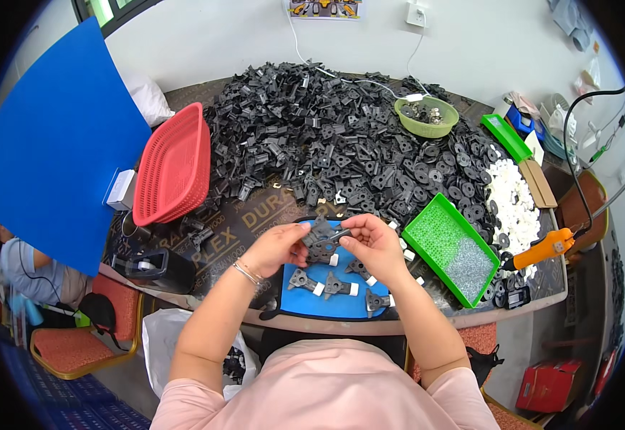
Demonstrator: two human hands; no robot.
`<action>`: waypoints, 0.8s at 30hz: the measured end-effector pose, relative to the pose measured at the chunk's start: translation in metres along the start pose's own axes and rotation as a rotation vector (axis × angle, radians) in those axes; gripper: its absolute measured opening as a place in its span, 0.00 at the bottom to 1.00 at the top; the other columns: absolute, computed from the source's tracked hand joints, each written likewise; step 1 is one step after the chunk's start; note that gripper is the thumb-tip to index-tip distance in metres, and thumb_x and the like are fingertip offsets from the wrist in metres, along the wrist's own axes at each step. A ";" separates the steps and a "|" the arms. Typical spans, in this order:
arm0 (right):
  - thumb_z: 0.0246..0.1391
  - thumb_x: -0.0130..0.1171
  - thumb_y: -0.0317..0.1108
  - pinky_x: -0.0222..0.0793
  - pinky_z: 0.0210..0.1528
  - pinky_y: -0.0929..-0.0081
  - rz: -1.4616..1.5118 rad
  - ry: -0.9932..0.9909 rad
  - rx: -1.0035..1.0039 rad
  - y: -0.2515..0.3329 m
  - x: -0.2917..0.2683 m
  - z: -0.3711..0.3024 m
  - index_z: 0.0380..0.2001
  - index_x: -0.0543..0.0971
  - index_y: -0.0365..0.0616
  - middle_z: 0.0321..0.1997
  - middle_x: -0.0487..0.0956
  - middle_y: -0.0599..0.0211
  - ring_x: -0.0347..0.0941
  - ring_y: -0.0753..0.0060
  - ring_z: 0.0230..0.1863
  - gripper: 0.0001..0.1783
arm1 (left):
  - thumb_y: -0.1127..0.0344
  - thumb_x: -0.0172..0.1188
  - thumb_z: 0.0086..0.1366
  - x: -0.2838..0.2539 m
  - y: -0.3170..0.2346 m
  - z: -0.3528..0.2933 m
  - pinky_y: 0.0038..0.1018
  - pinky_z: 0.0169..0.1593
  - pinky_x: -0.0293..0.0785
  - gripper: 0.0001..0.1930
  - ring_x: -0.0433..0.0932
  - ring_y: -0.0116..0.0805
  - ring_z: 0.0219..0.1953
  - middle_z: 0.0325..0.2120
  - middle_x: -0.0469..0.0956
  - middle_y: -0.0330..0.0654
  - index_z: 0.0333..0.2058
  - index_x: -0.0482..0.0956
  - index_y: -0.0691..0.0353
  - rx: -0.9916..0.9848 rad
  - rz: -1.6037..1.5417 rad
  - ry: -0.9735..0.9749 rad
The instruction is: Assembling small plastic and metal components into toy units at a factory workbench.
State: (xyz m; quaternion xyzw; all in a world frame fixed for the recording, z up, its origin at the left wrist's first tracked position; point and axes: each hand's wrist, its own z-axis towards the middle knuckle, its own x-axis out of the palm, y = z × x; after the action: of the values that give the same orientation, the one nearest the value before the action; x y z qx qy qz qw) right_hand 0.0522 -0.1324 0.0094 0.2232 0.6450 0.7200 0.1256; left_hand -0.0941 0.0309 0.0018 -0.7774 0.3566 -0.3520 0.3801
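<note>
Over the blue mat (306, 305), both hands meet around a black plastic part (321, 242) with holes in it. My left hand (278, 249) grips its left side with bent fingers. From the right, my right hand (375, 246) pinches the part's upper right side between thumb and fingers. Several black plastic fittings with white ends (337, 285) lie on the mat just below the hands. Beyond the hands rises a wide heap of loose black plastic parts (291, 136). Whether a smaller piece sits between my fingers is hidden.
On the right stand a green tray (415, 231) of small metal pieces, an orange power screwdriver (544, 249) and white pieces (513, 197). Red baskets (201, 143) and a black tape dispenser (176, 266) stand left. A green bowl (427, 130) sits behind. A person (34, 272) is at far left.
</note>
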 end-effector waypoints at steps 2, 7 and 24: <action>0.50 0.59 0.20 0.69 0.38 0.88 -0.031 -0.014 0.026 0.005 0.005 -0.001 0.43 0.73 0.38 0.34 0.78 0.70 0.72 0.86 0.33 0.15 | 0.48 0.51 0.66 0.010 -0.002 -0.009 0.26 0.34 0.76 0.19 0.75 0.26 0.26 0.24 0.75 0.36 0.35 0.76 0.60 -0.005 0.026 0.043; 0.50 0.60 0.21 0.69 0.35 0.88 -0.016 -0.061 0.085 0.003 0.003 -0.004 0.42 0.73 0.37 0.32 0.78 0.70 0.73 0.85 0.32 0.14 | 0.41 0.43 0.67 0.021 0.010 -0.016 0.30 0.37 0.78 0.27 0.77 0.32 0.32 0.33 0.75 0.42 0.44 0.71 0.63 0.066 0.031 0.131; 0.48 0.63 0.23 0.69 0.31 0.89 0.035 -0.145 0.186 0.007 0.011 -0.022 0.38 0.75 0.38 0.29 0.78 0.71 0.73 0.84 0.28 0.13 | 0.40 0.36 0.68 0.040 0.031 -0.027 0.27 0.37 0.78 0.28 0.78 0.31 0.32 0.32 0.75 0.43 0.42 0.69 0.63 0.285 0.195 0.077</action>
State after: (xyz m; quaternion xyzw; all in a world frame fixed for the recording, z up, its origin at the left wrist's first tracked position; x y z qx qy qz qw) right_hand 0.0328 -0.1476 0.0164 0.2968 0.6943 0.6410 0.1381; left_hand -0.1051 -0.0253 -0.0007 -0.6634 0.3910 -0.3899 0.5050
